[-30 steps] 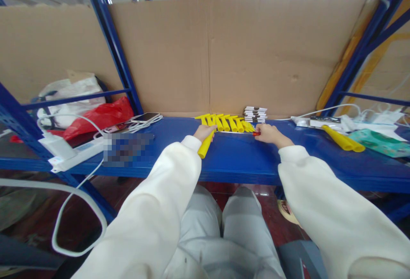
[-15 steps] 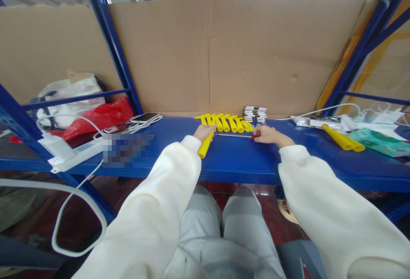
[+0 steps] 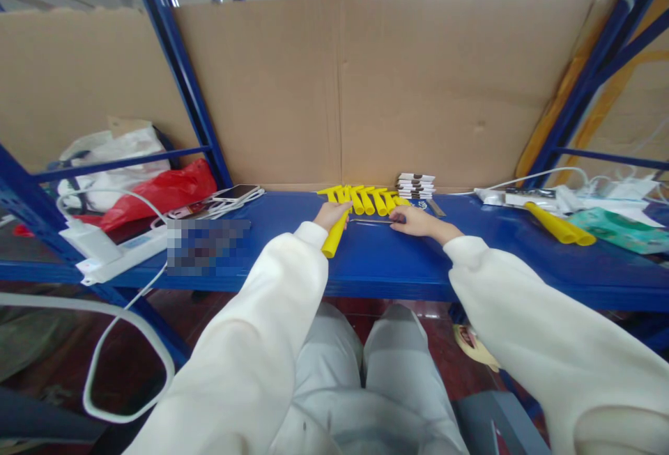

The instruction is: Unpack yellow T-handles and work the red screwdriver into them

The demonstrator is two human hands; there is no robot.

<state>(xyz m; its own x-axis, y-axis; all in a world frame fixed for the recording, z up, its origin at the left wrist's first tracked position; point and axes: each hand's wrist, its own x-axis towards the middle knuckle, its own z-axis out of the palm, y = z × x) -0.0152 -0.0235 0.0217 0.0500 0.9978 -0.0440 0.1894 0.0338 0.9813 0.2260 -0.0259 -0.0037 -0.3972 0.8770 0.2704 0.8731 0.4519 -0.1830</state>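
Note:
My left hand (image 3: 330,215) is closed around a yellow hollow plastic handle (image 3: 334,237), its wide round end pointing toward me. Opposite it, my right hand (image 3: 410,221) is closed on a screwdriver (image 3: 370,221), whose thin metal shaft reaches left to the handle's far end. My fingers hide the screwdriver's grip. Just behind both hands, similar yellow handles (image 3: 366,203) lie side by side in a row. A flat metal strip (image 3: 435,208) and some small pieces lie behind my right hand.
A stack of small white packets (image 3: 415,185) stands against the cardboard panel (image 3: 408,93). Two more yellow handles (image 3: 559,224) and a green packet (image 3: 617,229) lie at the right. On the left are a power strip (image 3: 125,254), a phone (image 3: 237,192) and a red bag (image 3: 162,194).
My right hand has moved left along the screwdriver toward my left hand, and its red grip no longer shows. The metal strip has come into view. My left hand has stayed in place.

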